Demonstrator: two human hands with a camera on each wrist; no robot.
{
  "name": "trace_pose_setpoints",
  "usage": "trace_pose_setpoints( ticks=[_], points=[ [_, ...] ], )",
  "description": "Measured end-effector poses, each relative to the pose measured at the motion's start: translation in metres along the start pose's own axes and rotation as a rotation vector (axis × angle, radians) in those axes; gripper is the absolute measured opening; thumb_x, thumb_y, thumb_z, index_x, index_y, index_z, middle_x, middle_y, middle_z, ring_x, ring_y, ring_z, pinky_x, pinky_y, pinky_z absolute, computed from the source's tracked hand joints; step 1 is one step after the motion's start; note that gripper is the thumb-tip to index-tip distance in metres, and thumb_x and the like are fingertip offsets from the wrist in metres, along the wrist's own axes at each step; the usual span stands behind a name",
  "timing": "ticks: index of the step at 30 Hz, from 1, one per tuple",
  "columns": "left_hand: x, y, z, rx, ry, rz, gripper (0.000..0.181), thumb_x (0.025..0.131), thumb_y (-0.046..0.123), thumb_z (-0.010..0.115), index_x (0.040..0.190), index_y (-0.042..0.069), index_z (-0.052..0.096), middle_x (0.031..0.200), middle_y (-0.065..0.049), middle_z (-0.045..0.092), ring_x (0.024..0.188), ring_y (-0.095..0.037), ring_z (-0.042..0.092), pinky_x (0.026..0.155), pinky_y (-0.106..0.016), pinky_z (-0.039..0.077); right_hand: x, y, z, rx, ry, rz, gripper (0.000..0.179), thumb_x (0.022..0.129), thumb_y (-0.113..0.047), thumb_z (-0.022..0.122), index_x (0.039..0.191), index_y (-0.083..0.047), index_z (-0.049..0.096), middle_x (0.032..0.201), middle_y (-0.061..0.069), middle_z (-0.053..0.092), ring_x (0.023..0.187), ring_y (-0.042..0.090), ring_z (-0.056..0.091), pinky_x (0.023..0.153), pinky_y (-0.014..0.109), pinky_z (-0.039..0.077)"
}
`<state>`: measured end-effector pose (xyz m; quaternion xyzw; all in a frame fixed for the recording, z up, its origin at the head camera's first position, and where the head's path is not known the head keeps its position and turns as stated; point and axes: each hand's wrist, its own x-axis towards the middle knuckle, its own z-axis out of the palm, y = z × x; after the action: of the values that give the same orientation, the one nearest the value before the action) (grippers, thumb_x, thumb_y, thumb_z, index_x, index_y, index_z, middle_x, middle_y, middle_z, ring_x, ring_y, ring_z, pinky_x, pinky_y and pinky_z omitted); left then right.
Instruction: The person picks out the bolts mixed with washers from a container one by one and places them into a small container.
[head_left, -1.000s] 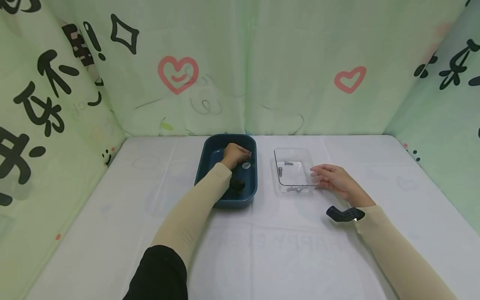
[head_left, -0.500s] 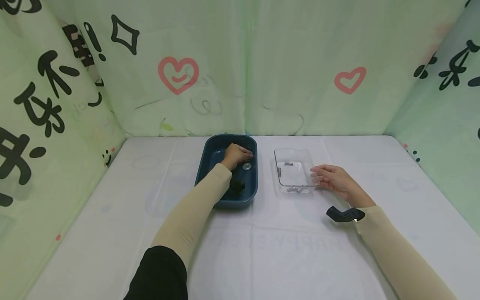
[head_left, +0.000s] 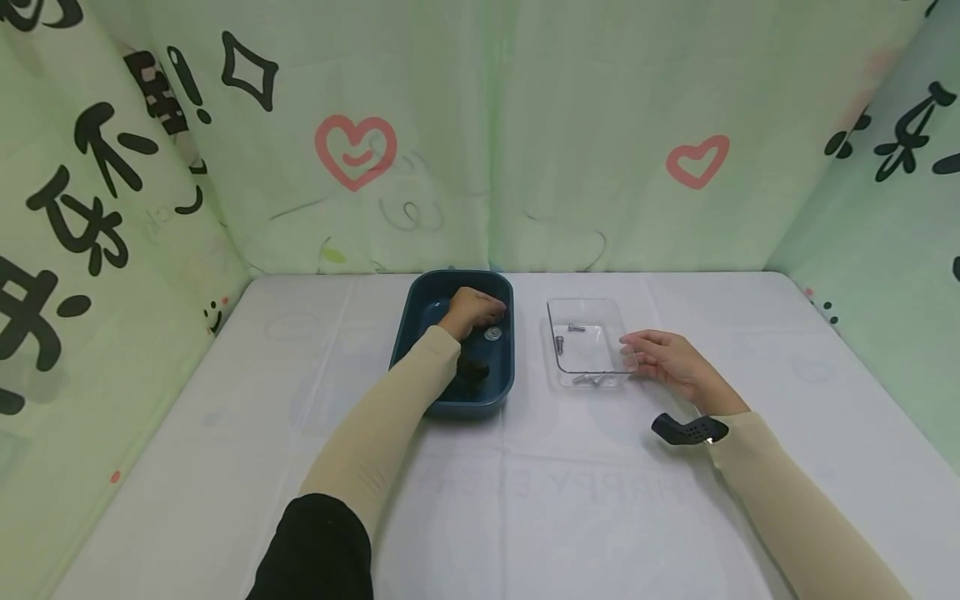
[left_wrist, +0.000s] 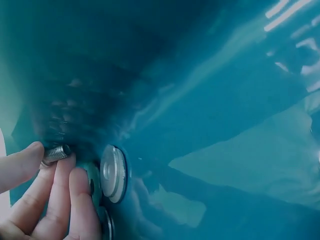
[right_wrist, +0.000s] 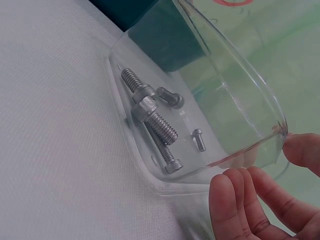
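Note:
Inside the dark blue tray (head_left: pixel 401 350), my left hand (head_left: pixel 474 310) pinches a small threaded metal screw (left_wrist: pixel 56 154) between thumb and fingertips. Beside those fingers in the left wrist view are round silver metal pieces, the nearest a ridged disc (left_wrist: pixel 114 173). The head view shows one such disc (head_left: pixel 492 333) just below the hand. My right hand (head_left: pixel 663 358) holds the right side of a clear plastic box (head_left: pixel 611 312), thumb and fingertips at its wall. Several socket-head screws (right_wrist: pixel 159 127) lie in that box, one of them smaller (right_wrist: pixel 199 140).
Near the tray's front part sits a dark wrist-worn piece (head_left: pixel 472 371) below the left sleeve cuff. A black wrist device (head_left: pixel 690 428) hangs at the right cuff. Both containers stand on a white cloth (head_left: pixel 600 500), with pale green printed curtains (head_left: pixel 577 150) around it.
My left fingers have drawn in slightly within the tray. The right hand and the clear box stay put.

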<state>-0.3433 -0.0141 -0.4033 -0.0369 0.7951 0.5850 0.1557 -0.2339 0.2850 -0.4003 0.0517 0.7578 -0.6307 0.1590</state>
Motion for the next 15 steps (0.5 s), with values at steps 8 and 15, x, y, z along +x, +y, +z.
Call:
trace_pose_setpoints(
  ticks=[8,15],
  points=[
    [-0.0013,0.0031,-0.0028,-0.083,-0.037,-0.048,0.029,0.089,0.009,0.062,0.113,-0.007,0.063,0.118,-0.02,0.065,0.11,-0.029,0.064,0.094,-0.034,0.051,0.0002,-0.0001,-0.0004,0.011,-0.02,-0.011,0.016,0.095,-0.025,0.055,0.106,-0.013,0.06,0.086,-0.014,0.063,0.08,0.001,0.06,0.073,0.015,0.054],
    [-0.0045,0.008,-0.004,-0.133,-0.05,-0.106,0.032,0.092,0.01,0.058,0.119,-0.006,0.06,0.123,-0.019,0.063,0.112,-0.028,0.062,0.095,-0.032,0.051,-0.0004,0.0,-0.0001,0.029,-0.024,-0.016,0.013,0.095,-0.024,0.056,0.103,-0.015,0.061,0.086,-0.013,0.063,0.079,0.001,0.061,0.072,0.016,0.054]
  ],
)
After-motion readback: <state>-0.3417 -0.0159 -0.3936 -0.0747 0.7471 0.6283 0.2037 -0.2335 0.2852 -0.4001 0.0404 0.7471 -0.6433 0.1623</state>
